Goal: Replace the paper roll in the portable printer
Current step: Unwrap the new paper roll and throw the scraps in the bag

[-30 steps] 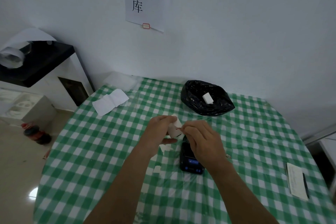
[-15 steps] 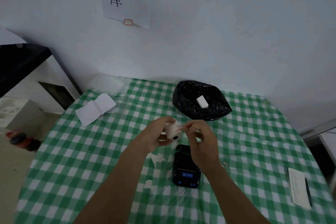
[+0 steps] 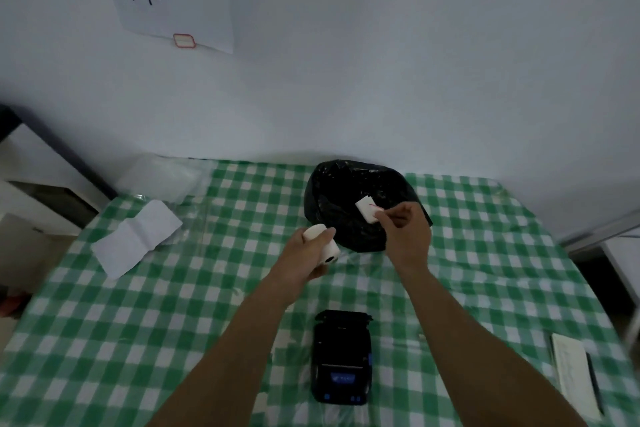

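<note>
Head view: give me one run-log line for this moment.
left hand: holds paper roll | right hand: pinches small strip over black bag | printer: on table, untouched

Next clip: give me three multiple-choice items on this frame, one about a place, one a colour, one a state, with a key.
1. Where is the black portable printer?
A. On the green-and-white checked tablecloth, between the forearms
B. Inside the black plastic bag
C. In the right hand

2. What colour is the small paper roll held in the left hand?
A. Yellow
B. White
C. Blue

3. What is the right hand doing?
A. Lying flat on the table
B. Pressing the printer
C. Raised at the black plastic bag, fingers pinched together

Key: 1 A, it lies on the cloth; 2 B, the roll is white; 3 C, fingertips meet at the bag.
</note>
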